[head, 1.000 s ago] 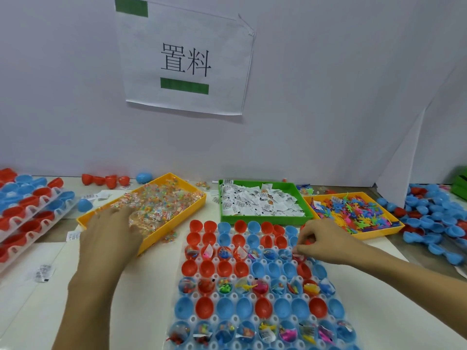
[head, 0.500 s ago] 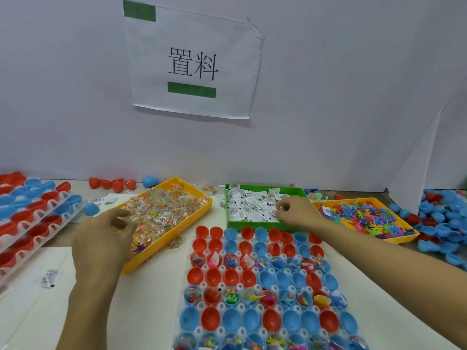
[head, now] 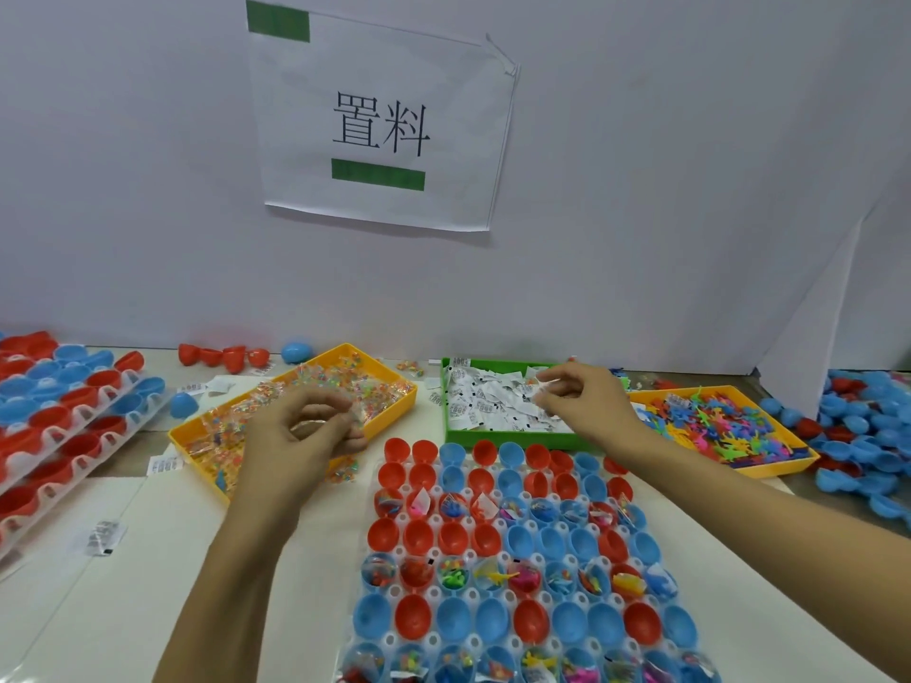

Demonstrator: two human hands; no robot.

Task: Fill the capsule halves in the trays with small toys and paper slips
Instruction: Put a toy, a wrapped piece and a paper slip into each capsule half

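Note:
A white tray [head: 434,522] of red and blue capsule halves lies in front of me; some rows hold toys and slips, others are empty. My left hand [head: 300,436] hovers over the near edge of the yellow bin [head: 394,411] of clear bead packets and pinches one small packet [head: 356,414]. My right hand [head: 581,396] is above the green bin [head: 512,438] of white paper slips, its fingers pinching slips [head: 542,386] just over the pile. A second yellow bin [head: 769,468] with colourful plastic toys sits to the right.
Stacked trays of red and blue capsule halves [head: 64,411] stand at the left. Loose blue and red halves [head: 867,436] are piled at the far right. A paper sign [head: 379,120] hangs on the white wall. Stray slips [head: 101,537] lie on the table.
My left hand has lifted out of the bead bin with a packet and drawn toward me. My right hand went from the capsule tray to the green bin and now pinches slips.

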